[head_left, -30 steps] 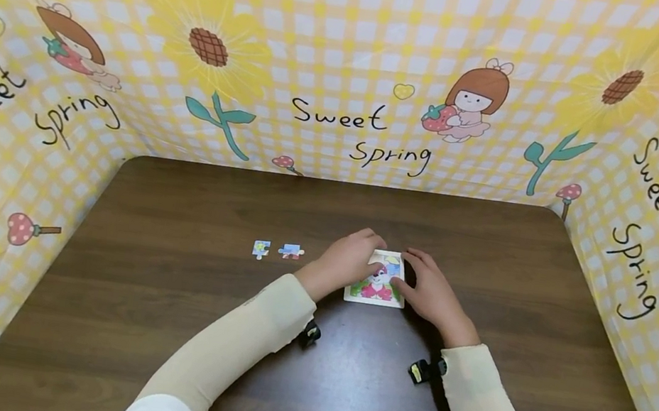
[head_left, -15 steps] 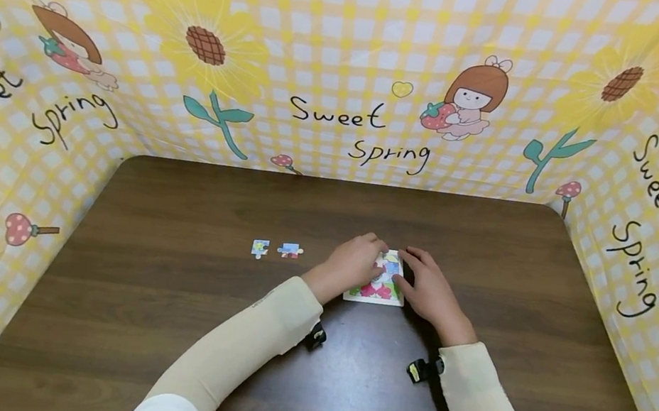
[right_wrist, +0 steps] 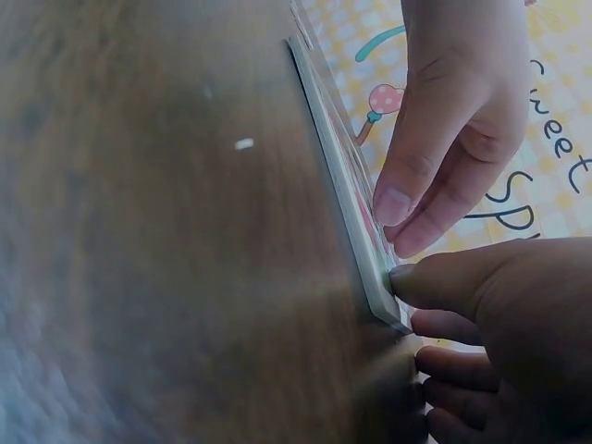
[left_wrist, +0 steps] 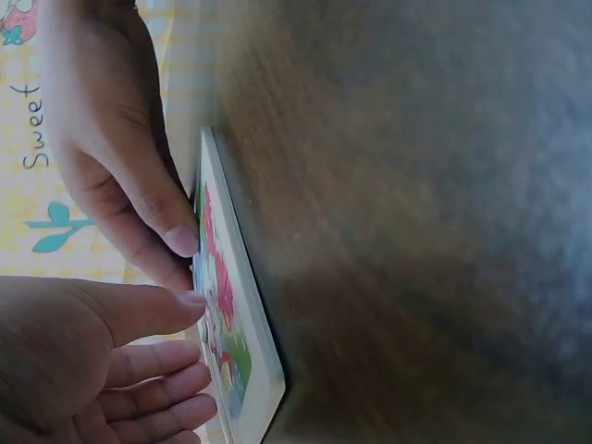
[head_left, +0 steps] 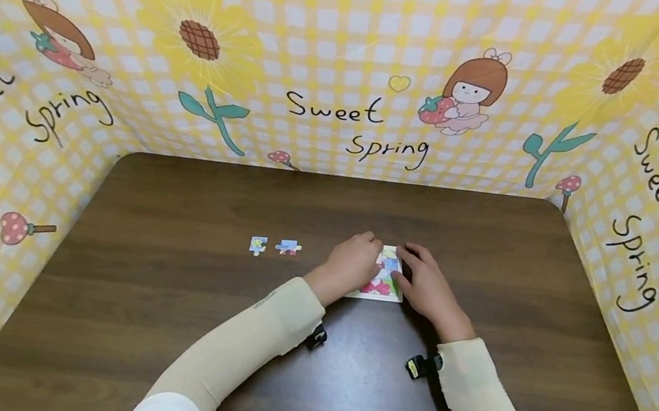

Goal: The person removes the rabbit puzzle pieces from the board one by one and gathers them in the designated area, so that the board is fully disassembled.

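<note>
A small jigsaw puzzle [head_left: 378, 286] in a white-rimmed tray lies on the table, showing pink, green and blue picture parts. My left hand [head_left: 347, 266] covers its left side; the thumb [left_wrist: 171, 310] and a fingertip touch the picture. Whether a piece lies under these fingertips is hidden. From the right, my right hand [head_left: 429, 287] holds the tray, thumb [right_wrist: 425, 277] on top near the rim and fingers along the outer edge. Two loose puzzle pieces, one bluish with yellow [head_left: 258, 244] and one blue and red [head_left: 288, 247], lie left of the hands.
The dark wooden table [head_left: 157, 315] is enclosed at the back and sides by a yellow checked cloth [head_left: 343, 35]. Black wrist cameras, left [head_left: 316, 337] and right [head_left: 419, 367], hang under the cuffs close to the tabletop.
My left hand has shifted slightly right, covering more of the puzzle. The right hand stays at the tray's right edge. The loose pieces have stayed put; the head view has tilted a little.
</note>
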Tool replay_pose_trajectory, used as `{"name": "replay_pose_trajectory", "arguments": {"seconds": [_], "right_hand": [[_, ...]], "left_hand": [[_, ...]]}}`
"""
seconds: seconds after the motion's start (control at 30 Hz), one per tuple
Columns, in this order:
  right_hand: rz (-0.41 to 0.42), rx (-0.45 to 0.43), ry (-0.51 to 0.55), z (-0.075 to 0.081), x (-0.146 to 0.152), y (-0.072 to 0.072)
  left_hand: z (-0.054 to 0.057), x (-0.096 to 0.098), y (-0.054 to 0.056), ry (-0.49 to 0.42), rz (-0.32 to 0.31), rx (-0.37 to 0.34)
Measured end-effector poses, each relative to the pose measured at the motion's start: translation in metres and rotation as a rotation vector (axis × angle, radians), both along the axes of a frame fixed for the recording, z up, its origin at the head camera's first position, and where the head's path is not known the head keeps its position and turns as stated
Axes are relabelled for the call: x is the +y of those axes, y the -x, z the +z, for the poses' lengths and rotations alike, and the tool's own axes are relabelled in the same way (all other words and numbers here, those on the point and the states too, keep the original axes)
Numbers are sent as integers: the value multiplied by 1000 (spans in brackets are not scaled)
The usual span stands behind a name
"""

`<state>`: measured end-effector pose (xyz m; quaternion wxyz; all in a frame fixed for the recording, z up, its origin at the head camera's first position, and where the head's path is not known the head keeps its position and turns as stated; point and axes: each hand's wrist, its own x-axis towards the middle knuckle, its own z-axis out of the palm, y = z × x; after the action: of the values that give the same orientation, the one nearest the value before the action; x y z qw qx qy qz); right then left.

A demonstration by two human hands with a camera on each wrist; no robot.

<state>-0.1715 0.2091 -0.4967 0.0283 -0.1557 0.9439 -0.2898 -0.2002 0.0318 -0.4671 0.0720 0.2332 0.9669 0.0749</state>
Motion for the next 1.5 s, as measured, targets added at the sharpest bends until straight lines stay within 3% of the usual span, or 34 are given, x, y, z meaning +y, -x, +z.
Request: {"name": "replay_pose_trajectory", "arguments": {"seconds": [0.2, 0.5, 0.73, 1.1, 1.5], "right_hand": [[2, 16, 4, 2, -1, 1], [-2, -2, -4, 2, -1, -1], [-6, 0, -13, 2, -1, 0], [-2, 4, -17, 0, -1, -1], [-5, 2, -16, 0, -1, -1]], "left_hand": [[-2, 2, 0, 28, 5, 33], [-3, 3, -2, 35, 30, -28], [-9, 2, -1, -12, 34, -20], [-4, 0, -3, -50, 39, -48], [-9, -2, 1, -150, 85, -68]]}}
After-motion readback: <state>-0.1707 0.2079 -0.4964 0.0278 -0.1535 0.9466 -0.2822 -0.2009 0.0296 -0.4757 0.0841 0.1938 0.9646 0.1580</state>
